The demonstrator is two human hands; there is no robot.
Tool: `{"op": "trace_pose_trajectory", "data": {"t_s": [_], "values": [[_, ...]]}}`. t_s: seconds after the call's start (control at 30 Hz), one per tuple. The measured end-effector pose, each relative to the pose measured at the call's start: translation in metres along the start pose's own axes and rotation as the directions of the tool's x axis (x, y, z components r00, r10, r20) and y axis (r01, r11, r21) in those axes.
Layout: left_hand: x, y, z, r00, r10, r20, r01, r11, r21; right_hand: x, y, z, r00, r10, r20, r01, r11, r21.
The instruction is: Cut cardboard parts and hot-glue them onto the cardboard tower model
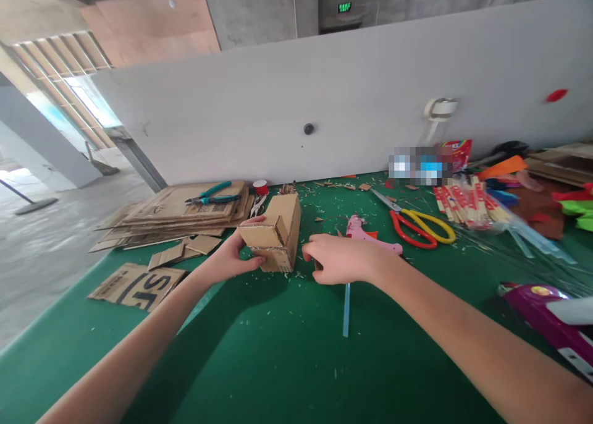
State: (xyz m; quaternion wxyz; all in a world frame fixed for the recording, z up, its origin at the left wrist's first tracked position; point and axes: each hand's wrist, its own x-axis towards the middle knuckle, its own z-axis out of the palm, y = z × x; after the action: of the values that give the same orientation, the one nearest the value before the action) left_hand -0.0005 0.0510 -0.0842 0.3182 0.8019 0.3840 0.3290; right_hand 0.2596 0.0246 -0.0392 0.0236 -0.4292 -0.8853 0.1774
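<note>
My left hand grips the left side of a small cardboard box model, thumb low at the front and fingers behind it. A folded cardboard flap juts from the model's near left side. Just right of the model, my right hand is closed with curled fingers. A small brown piece of cardboard shows beneath those fingers, mostly hidden. Behind my right hand lies a pink glue gun, partly covered by the hand and wrist. A translucent bluish glue stick extends toward me from under the hand.
Cardboard sheets are stacked at left, with teal-handled pliers on top. A printed cardboard scrap lies nearer. Scissors, packaged sticks and a purple tool are at right. A white partition borders the green table.
</note>
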Motion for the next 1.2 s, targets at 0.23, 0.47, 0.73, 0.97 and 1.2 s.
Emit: {"op": "trace_pose_trajectory", "data": {"t_s": [0.23,0.47,0.73,0.97,1.2], "values": [[-0.003,-0.006,0.001,1.000,0.004,-0.017,-0.005,0.998,-0.062,0.006,0.013,0.009,0.989,-0.145,0.029,0.137,0.975,0.174],[-0.004,-0.007,0.003,1.000,-0.023,-0.003,0.022,0.993,-0.119,0.005,0.014,0.001,0.877,0.063,-0.475,0.287,0.725,0.626],[-0.006,-0.009,0.005,1.000,-0.017,-0.011,0.016,0.993,-0.115,0.013,-0.008,0.025,0.710,0.010,-0.704,0.360,0.855,0.374],[-0.007,-0.011,0.006,1.000,-0.019,-0.019,0.016,0.992,-0.127,0.018,-0.009,0.022,0.717,-0.020,-0.697,0.353,0.872,0.338],[-0.007,-0.010,0.006,1.000,-0.009,-0.021,0.007,0.995,-0.100,0.019,-0.011,0.022,0.711,-0.056,-0.701,0.371,0.877,0.306]]}}
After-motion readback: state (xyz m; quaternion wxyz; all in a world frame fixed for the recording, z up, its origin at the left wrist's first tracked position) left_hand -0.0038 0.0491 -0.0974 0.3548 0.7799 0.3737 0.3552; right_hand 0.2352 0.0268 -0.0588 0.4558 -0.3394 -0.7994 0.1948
